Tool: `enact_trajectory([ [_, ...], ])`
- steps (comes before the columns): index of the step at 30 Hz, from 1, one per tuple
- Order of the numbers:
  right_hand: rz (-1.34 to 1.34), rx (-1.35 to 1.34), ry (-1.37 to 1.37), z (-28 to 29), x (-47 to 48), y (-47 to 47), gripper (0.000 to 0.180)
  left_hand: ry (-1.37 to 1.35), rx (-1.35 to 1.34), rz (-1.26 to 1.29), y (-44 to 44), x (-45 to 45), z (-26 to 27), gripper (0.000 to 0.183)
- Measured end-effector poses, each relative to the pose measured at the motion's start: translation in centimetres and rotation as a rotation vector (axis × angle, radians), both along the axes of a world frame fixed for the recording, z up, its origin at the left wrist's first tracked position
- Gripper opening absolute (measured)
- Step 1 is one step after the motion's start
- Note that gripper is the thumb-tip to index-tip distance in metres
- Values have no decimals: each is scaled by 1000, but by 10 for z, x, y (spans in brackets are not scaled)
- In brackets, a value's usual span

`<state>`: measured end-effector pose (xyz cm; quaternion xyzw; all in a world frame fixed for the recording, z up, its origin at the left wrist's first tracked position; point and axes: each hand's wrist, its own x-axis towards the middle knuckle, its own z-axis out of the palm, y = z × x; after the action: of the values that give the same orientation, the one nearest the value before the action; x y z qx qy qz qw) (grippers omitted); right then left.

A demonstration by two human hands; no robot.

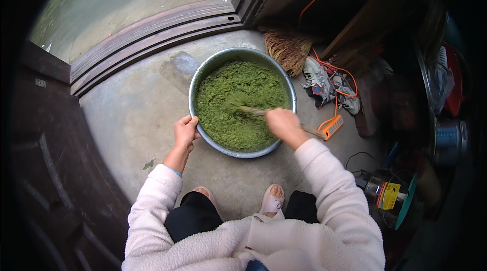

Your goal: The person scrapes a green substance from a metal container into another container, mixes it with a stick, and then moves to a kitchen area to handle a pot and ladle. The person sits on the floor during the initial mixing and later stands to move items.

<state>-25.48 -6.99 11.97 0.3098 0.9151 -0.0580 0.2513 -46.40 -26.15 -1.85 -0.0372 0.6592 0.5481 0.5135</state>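
A round metal basin (243, 155) stands on the concrete floor before my feet. Finely chopped green plant matter (232, 81) covers its bottom. My left hand (185, 131) grips the basin's rim at the near left, thumb over the edge. In my right hand (283, 124) is a wooden stick (254, 111), held across the basin's right side. Its far end is blurred and sunk in or coated with the green matter, so its shape cannot be made out. The stick's other end sticks out past my wrist, over the floor on the right.
A straw broom (285, 50) and a pair of sneakers (319, 81) lie right of the basin. Beside them are an orange power strip (333, 127) and its cord. A metal container with a green lid (406, 202) sits lower right. A doorway threshold (159, 39) runs behind; a dark door (57, 149) stands left.
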Motion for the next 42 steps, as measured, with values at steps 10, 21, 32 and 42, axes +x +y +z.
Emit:
enact_trajectory([
  [10, -119, 85, -76, 4, 68, 14, 20, -55, 25, -15, -2, 5, -2, 20],
  [21, -78, -71, 41, -15, 20, -36, 18, 9, -4, 81, 1, 15, 13, 16],
  [32, -265, -32, 6, -37, -77, 23, 19, 24, -27, 81, 7, 11, 15, 20],
  [42, -110, 45, -93, -27, 9, 73, 17, -16, -44, 72, 18, 18, 9, 19],
])
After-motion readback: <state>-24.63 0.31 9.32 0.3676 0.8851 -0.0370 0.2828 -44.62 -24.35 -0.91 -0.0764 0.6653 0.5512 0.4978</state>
